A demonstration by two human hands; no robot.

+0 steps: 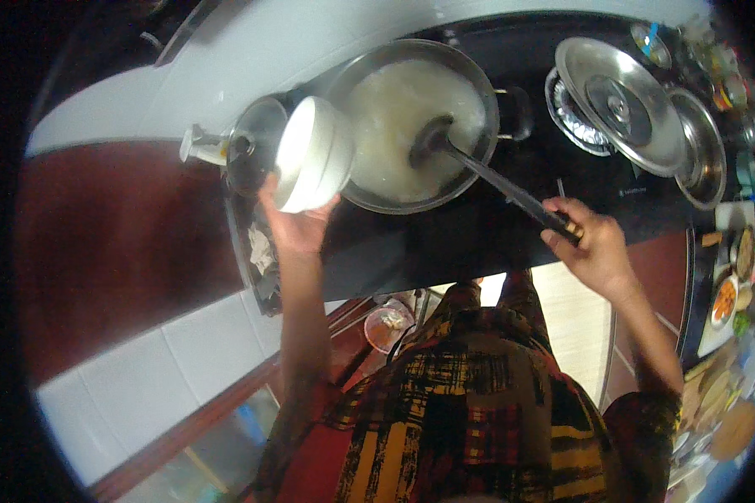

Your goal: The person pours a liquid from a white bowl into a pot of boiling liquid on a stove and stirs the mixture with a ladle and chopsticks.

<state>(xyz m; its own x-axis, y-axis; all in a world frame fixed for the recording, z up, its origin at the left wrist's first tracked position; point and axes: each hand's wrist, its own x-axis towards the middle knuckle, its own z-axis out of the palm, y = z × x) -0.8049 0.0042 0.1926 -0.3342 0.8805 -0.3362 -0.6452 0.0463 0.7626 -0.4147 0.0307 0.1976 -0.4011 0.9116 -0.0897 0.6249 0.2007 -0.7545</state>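
Observation:
A wide metal pot (pixel 377 202) holds a cloudy, pale liquid. The dark ladle (pixel 429 139) has its bowl down in that liquid, and its long handle slants toward me. My right hand (pixel 588 242) is closed around the handle's end. On the other side, my left hand (pixel 299 223) grips a white bowl (pixel 314 154) tilted beside the pot's left rim; it looks like more than one bowl nested together. What lies inside the white bowl is hard to make out. Behind my left hand sits a glass lid (pixel 244 148) with a knob.
Right of the pot's side handle (pixel 516 113), a steel basin (pixel 642 132) leans over a foil-lined dish (pixel 576 119). Another steel bowl (pixel 708 151) stands beside them. A plate of orange pieces (pixel 725 302) rests on the right counter. Below the black cooktop is a bin (pixel 387 328).

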